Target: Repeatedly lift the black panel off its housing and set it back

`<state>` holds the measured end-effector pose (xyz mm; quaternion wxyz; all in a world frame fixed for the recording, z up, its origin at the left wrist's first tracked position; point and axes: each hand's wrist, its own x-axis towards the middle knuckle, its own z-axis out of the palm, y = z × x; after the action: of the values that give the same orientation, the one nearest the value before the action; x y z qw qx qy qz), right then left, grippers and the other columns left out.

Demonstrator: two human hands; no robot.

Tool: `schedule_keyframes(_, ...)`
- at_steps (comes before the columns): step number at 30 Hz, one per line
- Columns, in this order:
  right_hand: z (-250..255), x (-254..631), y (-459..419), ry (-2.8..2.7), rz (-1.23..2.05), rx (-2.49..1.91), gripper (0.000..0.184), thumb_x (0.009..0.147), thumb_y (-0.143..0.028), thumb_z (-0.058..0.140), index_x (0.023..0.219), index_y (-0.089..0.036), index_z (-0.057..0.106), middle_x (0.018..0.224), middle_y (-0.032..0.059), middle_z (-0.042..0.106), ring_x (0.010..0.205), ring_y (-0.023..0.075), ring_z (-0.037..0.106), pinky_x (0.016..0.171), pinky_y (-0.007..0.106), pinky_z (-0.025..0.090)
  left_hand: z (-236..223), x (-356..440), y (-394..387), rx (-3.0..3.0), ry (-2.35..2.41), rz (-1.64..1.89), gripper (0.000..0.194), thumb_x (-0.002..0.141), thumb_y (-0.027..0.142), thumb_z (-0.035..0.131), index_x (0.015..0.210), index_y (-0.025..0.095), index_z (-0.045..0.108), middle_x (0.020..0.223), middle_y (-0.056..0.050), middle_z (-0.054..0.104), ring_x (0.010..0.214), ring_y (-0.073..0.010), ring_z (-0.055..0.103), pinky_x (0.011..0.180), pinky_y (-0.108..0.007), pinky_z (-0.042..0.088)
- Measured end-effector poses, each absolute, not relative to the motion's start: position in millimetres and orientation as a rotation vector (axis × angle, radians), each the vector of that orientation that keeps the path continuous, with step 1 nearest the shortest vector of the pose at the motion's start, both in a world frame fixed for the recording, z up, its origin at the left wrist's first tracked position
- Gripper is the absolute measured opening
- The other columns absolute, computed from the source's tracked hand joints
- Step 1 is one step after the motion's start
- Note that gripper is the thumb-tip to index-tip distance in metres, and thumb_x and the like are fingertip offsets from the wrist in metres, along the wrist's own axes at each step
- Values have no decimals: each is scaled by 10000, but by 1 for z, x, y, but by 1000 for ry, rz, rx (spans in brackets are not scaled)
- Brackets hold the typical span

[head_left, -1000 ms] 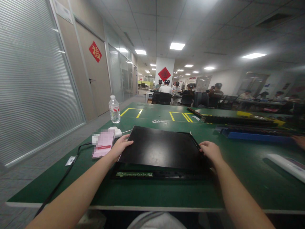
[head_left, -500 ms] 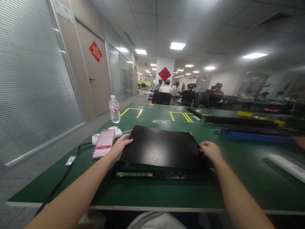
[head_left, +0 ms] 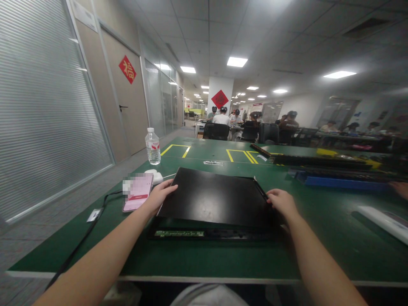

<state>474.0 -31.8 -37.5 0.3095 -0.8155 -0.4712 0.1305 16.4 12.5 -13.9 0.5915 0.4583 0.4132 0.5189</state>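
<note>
A glossy black flat panel [head_left: 207,195], like a display screen, lies tilted over a black frame [head_left: 239,234] on the green table. Along the frame's near side shows a narrow green circuit board [head_left: 179,233]. My left hand [head_left: 163,193] grips the panel's left edge, thumb on top and its other fingers partly hidden. At the right side, my right hand [head_left: 282,203] is closed with the fingertips pinching a thin black edge strip [head_left: 260,189]. Whether that strip belongs to the panel or the frame I cannot tell.
Left of the panel are a pink-screened phone [head_left: 140,191], a white case [head_left: 154,176], a black cable [head_left: 79,244] and a water bottle [head_left: 153,146]. Long dark parts [head_left: 318,160], a blue bar [head_left: 344,182] and a white device [head_left: 384,223] lie right. Another person's hand [head_left: 400,187] shows far right.
</note>
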Motion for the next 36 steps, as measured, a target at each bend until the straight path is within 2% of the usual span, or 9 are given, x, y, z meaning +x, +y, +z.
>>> schedule_keyframes(5,-38,474,-32,-1255,330,-2161,279,782,-271,535,962,-202,737,755,31,748,607,157,652,599,256,457,-27,11,21,1152,1042,1183,541,600,314,857,1097,163,705,975,-94,781,870,-278,742,755,-370,593)
schedule_keyframes(11,-36,473,-32,-1253,343,-2172,287,790,-268,530,980,-196,733,752,27,747,577,150,641,599,258,459,-34,8,26,1314,1237,1145,438,592,339,826,995,196,737,973,-63,784,903,-297,730,801,-388,574)
schedule_keyframes(17,-34,471,-33,-1237,356,-2182,277,789,-268,535,977,-205,728,764,20,746,584,146,642,594,252,455,-25,13,17,1404,1279,1093,411,543,335,796,916,178,727,910,-60,780,911,-314,718,811,-401,557)
schedule_keyframes(25,-35,472,-33,-1242,336,-2155,270,779,-258,544,961,-192,732,756,33,748,584,151,640,596,255,455,-29,11,20,1657,1381,1031,330,590,351,707,856,155,721,876,-64,737,909,-303,686,800,-384,530)
schedule_keyframes(28,-35,472,-34,-1237,334,-2151,268,770,-256,551,956,-192,734,754,36,750,593,155,645,590,253,455,-31,10,23,1735,1438,980,310,616,366,686,843,157,720,956,-89,726,916,-307,682,802,-390,532)
schedule_keyframes(33,-36,473,-33,-1240,341,-2148,270,776,-261,546,961,-197,731,757,31,750,587,153,645,593,252,461,-38,7,30,1830,1611,978,338,611,339,694,896,160,735,1245,-139,667,1239,-349,566,1041,-419,427)
schedule_keyframes(36,-37,473,-32,-1237,349,-2149,262,779,-259,545,956,-196,728,747,32,747,598,156,650,597,253,460,-40,6,31,1861,1661,939,338,624,337,686,904,155,735,1317,-157,631,1299,-361,524,1096,-429,379)
